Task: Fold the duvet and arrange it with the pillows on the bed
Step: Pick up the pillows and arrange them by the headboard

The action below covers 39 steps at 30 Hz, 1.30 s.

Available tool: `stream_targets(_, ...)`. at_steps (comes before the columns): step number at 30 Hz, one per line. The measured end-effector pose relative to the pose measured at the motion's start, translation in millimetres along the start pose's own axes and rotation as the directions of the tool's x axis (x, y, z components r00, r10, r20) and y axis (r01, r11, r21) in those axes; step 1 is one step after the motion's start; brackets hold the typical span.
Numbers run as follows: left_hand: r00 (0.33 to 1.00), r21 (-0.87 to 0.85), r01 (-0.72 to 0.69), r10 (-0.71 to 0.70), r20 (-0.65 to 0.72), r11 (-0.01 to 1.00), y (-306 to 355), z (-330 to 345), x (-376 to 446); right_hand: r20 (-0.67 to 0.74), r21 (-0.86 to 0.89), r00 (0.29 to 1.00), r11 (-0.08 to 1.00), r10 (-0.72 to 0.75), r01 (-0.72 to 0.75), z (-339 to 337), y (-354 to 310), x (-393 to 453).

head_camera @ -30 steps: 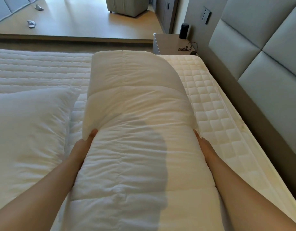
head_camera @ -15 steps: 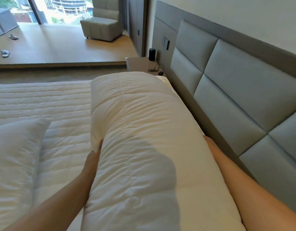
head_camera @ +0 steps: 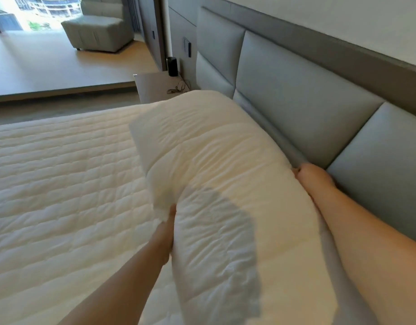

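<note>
Folded white duvet (head_camera: pixel 216 174): a thick, long bundle, lay lengthwise along the head of the bed, its right flank pressed against the padded grey headboard (head_camera: pixel 303 102), its far end rounded and raised near the bedside table (head_camera: pixel 155 86). Quilted white mattress (head_camera: pixel 61 184): bare to the left of the bundle, stitched in rows. Left hand (head_camera: pixel 166 231): set against the bundle's left side at mid-length, the fingers tucked under the fabric and hidden, so whether they were curled round the edge or flat could not be told; the fold above the hand bulged outward. Right hand (head_camera: pixel 313 178): wedged between the bundle's right side and the headboard, the knuckles showing and the fingers bent downward out of sight; a grip could not be confirmed. Both forearms bare, one on each side of the bundle. A shadow fell across the near top of the duvet. Bedside table: carried a small dark cylinder (head_camera: pixel 172 66) and a tangle of dark cable (head_camera: pixel 177 88). Grey upholstered chair (head_camera: pixel 97 31): stood on the wooden floor beyond, well apart from the bed, beside a bright window.
</note>
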State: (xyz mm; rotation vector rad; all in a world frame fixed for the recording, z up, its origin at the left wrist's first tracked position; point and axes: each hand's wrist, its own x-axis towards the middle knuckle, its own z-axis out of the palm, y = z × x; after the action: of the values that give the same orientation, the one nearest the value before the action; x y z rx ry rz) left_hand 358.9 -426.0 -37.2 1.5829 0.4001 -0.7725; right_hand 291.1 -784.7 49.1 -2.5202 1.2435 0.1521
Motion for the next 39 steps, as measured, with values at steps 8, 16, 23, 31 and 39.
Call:
stream_targets(8, 0.999, 0.015, -0.047, 0.047, -0.023, 0.999, -20, 0, 11, 0.145, 0.048, 0.989, 0.998, 0.034, -0.041, 53, 21, 13)
stream_targets(16, 0.996, 0.049, -0.090, 0.090, -0.010, 0.995, 11, 5, 7, 0.202, -0.037, 0.977, 0.998, 0.060, -0.054, 15, 4, 26)
stream_targets(23, 0.993, 0.258, 0.111, -0.096, -0.071, 0.960, -19, -36, 23, -0.001, -0.052, 0.995, 0.994, 0.095, -0.095, 49, 9, -18)
stream_targets(31, 0.647, 0.652, -0.558, 0.761, -0.044, 0.512, 95, 19, 7, -0.039, -0.182, 0.864, 0.853, -0.503, 0.488, 56, -22, -170)
stream_targets(39, 0.651, 0.918, -0.361, 0.662, 0.373, -0.162, 110, 72, 106, -0.003, -0.260, 0.827, 0.799, -0.563, 0.543, 164, -12, -144)
